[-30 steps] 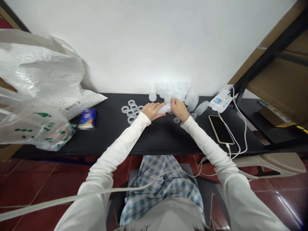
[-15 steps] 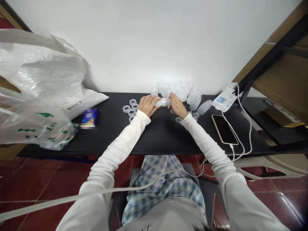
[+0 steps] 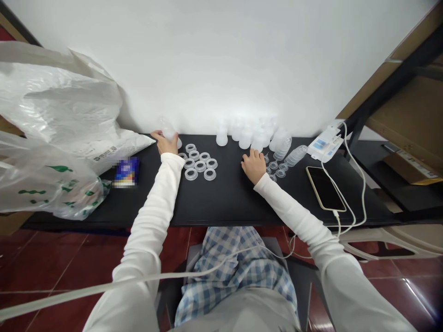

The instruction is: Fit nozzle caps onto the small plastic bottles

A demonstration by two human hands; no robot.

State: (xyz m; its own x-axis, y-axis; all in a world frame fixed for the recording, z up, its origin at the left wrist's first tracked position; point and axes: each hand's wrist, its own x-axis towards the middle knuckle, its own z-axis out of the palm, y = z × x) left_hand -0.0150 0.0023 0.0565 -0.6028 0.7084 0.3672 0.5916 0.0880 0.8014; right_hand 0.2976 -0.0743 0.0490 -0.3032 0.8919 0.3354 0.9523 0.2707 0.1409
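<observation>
At the far left of the table's back edge, my left hand (image 3: 167, 144) is closed around a translucent white bottle (image 3: 169, 133) with a clear top. The hand hides part of it. My right hand (image 3: 254, 166) rests palm down on the tabletop, fingers apart and holding nothing that shows. Its fingertips are by a cluster of frosted bottles (image 3: 245, 139) against the wall. One bottle (image 3: 222, 137) stands a little apart, left of that cluster. Several clear rings (image 3: 191, 174) lie between my hands. Small clear nipple-shaped pieces (image 3: 281, 173) lie just right of my right hand.
Stacked clear caps (image 3: 296, 155) lean right of the bottles. A white device (image 3: 325, 144) and a phone (image 3: 325, 188) on a charging cable (image 3: 363, 193) lie at the right. Plastic bags (image 3: 58, 120) and a blue packet (image 3: 126, 171) occupy the left side of the black table (image 3: 221, 203).
My left hand has carried the bottle from the middle to the far left by the wall. My right hand has let go of its clear end and come down onto the table.
</observation>
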